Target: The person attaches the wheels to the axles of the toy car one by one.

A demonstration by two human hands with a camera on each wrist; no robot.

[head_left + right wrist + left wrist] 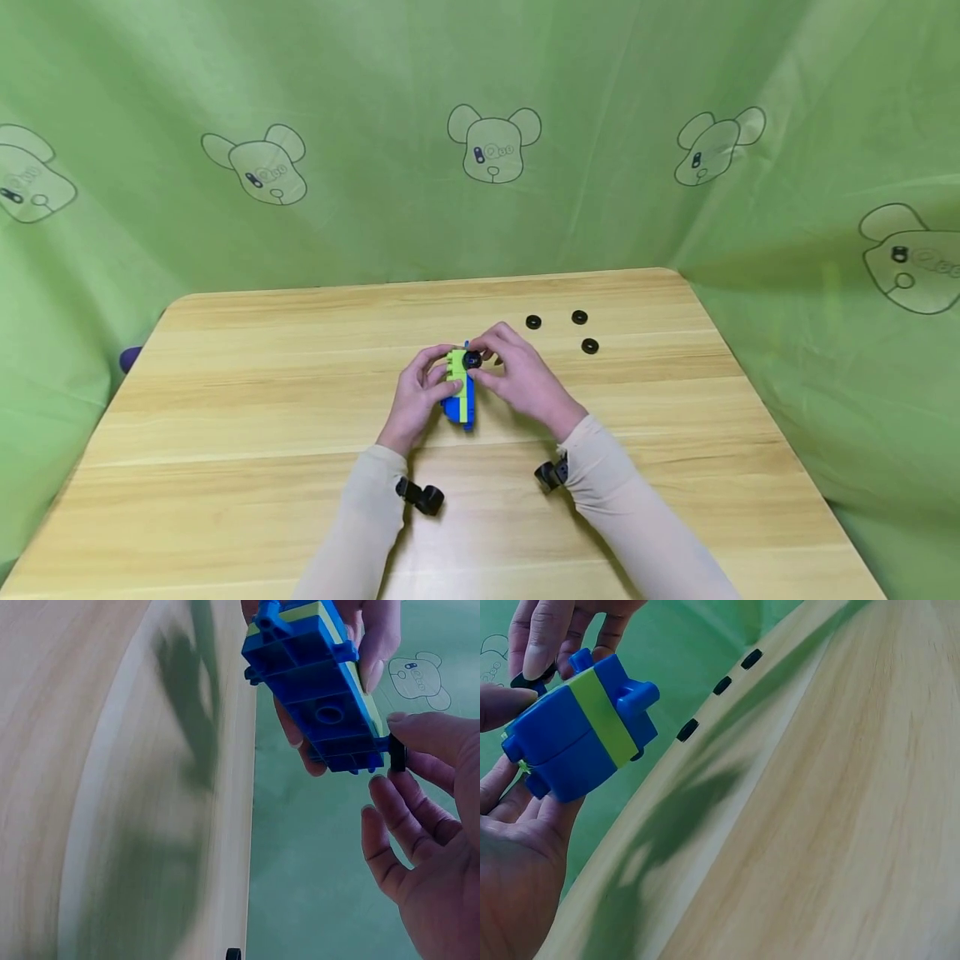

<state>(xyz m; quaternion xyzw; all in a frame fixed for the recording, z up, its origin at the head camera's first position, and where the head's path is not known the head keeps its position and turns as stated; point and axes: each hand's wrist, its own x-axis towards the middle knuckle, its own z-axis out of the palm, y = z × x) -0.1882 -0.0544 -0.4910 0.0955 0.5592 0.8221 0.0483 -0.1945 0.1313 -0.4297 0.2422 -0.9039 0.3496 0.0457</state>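
Observation:
A toy car body of blue and lime-green building blocks (460,407) is held above the table by my left hand (411,396), thumb on one side and fingers on the other. My right hand (522,379) pinches a small black wheel (472,360) against the side of the body, at a blue axle peg. In the right wrist view the blue underside (319,697) faces the camera, and the wheel (397,753) sits at the peg by the right thumb tip. From the left wrist, one blue end of the body (574,742) shows with other bare pegs.
Three loose black wheels (533,322) lie on the wooden table (262,375) beyond my right hand. Green curtains (375,217) with bear-head outlines hang behind the table and at both sides. A purple object (130,359) shows past the table's left edge.

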